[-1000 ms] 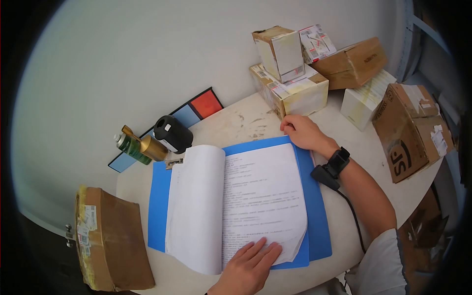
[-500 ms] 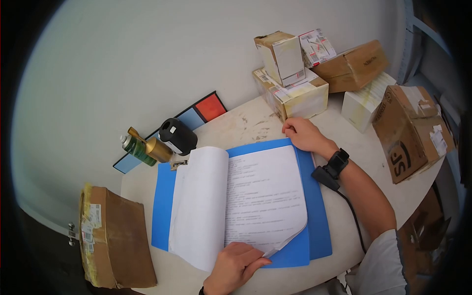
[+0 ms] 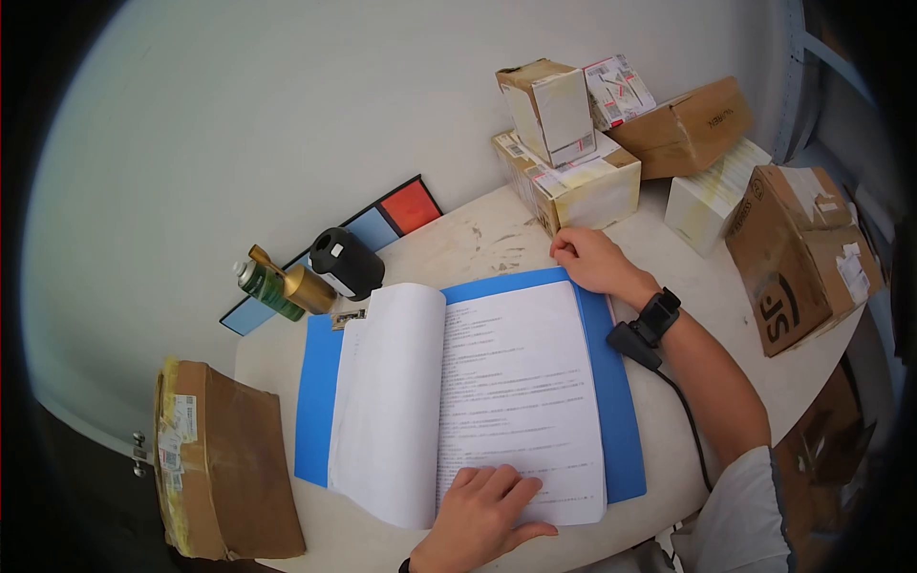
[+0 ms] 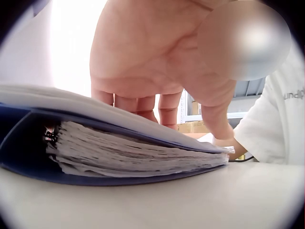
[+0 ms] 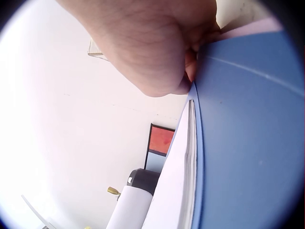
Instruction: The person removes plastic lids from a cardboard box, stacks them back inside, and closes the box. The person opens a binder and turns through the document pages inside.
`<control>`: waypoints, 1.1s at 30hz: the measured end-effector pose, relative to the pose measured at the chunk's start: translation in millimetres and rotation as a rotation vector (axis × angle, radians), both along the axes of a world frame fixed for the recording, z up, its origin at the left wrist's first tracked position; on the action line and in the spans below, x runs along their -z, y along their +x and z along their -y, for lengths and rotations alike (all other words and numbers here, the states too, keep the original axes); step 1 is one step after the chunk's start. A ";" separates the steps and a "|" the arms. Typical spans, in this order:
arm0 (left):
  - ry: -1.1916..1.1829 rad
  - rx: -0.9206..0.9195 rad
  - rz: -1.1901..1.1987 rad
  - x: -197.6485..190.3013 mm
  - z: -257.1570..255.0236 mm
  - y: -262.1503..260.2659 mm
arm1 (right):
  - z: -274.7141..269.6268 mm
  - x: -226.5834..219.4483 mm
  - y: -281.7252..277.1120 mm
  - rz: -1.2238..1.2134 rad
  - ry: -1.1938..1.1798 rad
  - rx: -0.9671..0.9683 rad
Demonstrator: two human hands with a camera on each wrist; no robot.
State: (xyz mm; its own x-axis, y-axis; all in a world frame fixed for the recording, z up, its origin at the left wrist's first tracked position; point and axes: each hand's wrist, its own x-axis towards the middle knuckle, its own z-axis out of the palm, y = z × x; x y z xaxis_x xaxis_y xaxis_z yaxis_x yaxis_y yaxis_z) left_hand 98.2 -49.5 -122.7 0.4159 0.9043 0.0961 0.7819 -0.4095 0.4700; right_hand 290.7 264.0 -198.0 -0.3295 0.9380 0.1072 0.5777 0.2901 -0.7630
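A blue clip folder (image 3: 626,449) lies open on the table, holding a thick stack of printed sheets (image 3: 521,382). Turned-over pages (image 3: 392,411) bulge to the left under a metal clip (image 3: 349,320). My left hand (image 3: 482,511) rests on the lower part of the printed page, fingers extended and thumb out toward the bottom edge. In the left wrist view, the stacked paper edges (image 4: 133,152) show beneath that hand (image 4: 152,62). My right hand (image 3: 600,263) grips the folder's upper right corner with curled fingers; its fingertips are mostly hidden in the right wrist view.
Behind the folder stand a black cylindrical container (image 3: 346,265), a gold cup (image 3: 308,289) and a green spray can (image 3: 267,289). A cardboard box (image 3: 244,463) is at left. Several parcels (image 3: 592,191) are piled at the back right, near an upright carton (image 3: 798,263). A cable (image 3: 690,420) runs from my right wrist.
My left hand moved from flat on the page to pinching its lower corner, then released it. The page's lower right corner, earlier curled up, now lies flat. My right hand stays put.
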 end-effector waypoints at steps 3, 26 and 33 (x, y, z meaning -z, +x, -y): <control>-0.095 0.011 -0.041 22.4 4.2 -17.5 | -1.8 2.5 0.1 0.006 0.021 -0.010; -0.050 -0.017 -0.124 0.4 6.1 -18.9 | -1.5 4.3 -0.9 -0.010 0.026 -0.001; -0.029 0.047 -0.094 3.0 7.2 -10.0 | -2.2 2.6 -2.7 -0.009 0.022 -0.006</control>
State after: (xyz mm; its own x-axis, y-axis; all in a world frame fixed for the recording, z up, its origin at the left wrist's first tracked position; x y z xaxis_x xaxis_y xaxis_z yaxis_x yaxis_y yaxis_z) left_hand 88.2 -56.8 -125.7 0.4641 0.8853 0.0289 0.8032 -0.4344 0.4076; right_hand 288.0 266.2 -200.6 -0.3339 0.9335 0.1309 0.5691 0.3103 -0.7615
